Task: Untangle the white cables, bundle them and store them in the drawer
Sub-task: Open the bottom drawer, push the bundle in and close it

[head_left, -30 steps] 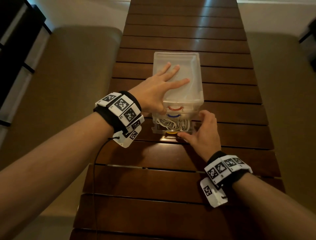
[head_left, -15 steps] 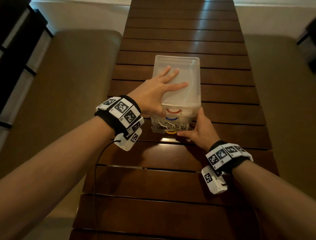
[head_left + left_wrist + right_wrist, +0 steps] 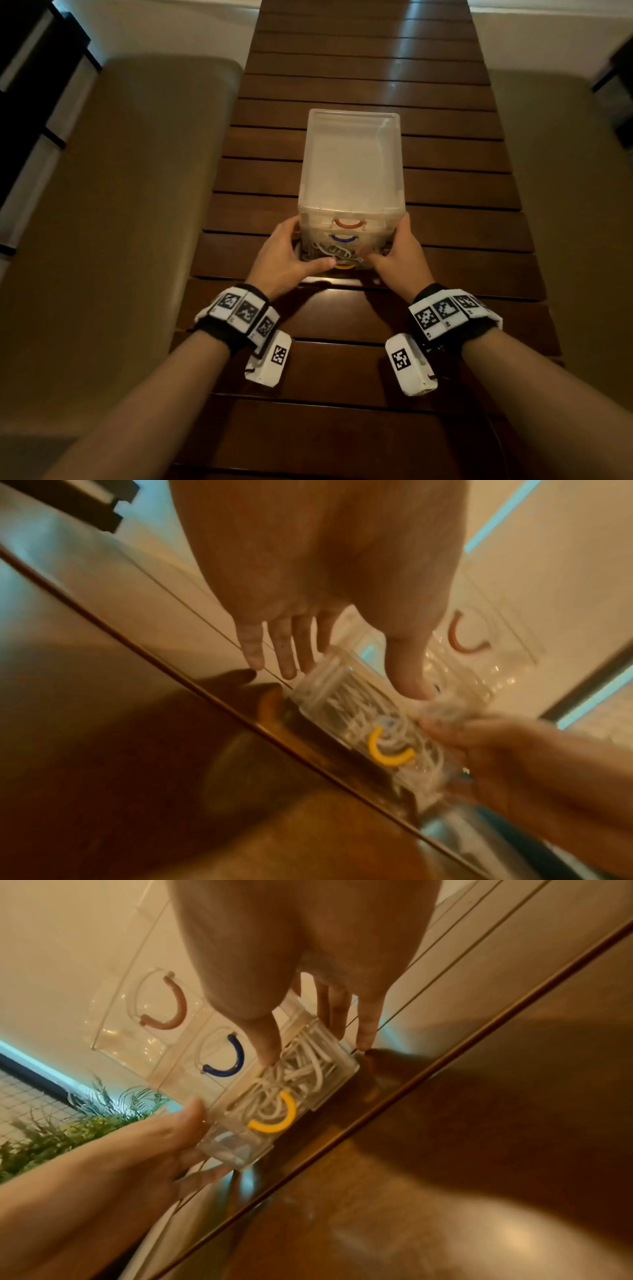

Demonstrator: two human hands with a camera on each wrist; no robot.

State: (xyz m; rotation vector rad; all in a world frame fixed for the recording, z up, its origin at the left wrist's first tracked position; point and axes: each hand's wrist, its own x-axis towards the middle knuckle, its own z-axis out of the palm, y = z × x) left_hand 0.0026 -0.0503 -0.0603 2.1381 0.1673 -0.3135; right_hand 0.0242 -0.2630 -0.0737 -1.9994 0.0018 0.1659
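Observation:
A clear plastic drawer unit (image 3: pixel 349 161) stands on the wooden table, its three drawers marked by red, blue and yellow handles. The white cables (image 3: pixel 334 251) (image 3: pixel 291 1074) (image 3: pixel 352 710) lie coiled inside the bottom drawer (image 3: pixel 274 1115), the one with the yellow handle. My left hand (image 3: pixel 294 250) (image 3: pixel 342 642) is at the unit's lower left corner, with straight fingers along the side and the thumb on the drawer front. On the lower right corner my right hand (image 3: pixel 394 253) (image 3: pixel 308 1001) mirrors it, thumb pressing the front of the bottom drawer.
The slatted dark table (image 3: pixel 359 68) runs away from me beyond the unit. Tan padded benches (image 3: pixel 130 205) (image 3: pixel 565 205) flank it on both sides. A green plant (image 3: pixel 68 1131) shows in the right wrist view.
My left hand came off the top of the unit and dropped to its lower left corner. My right hand shifted to the right corner. The bottom drawer with the cables slid inward.

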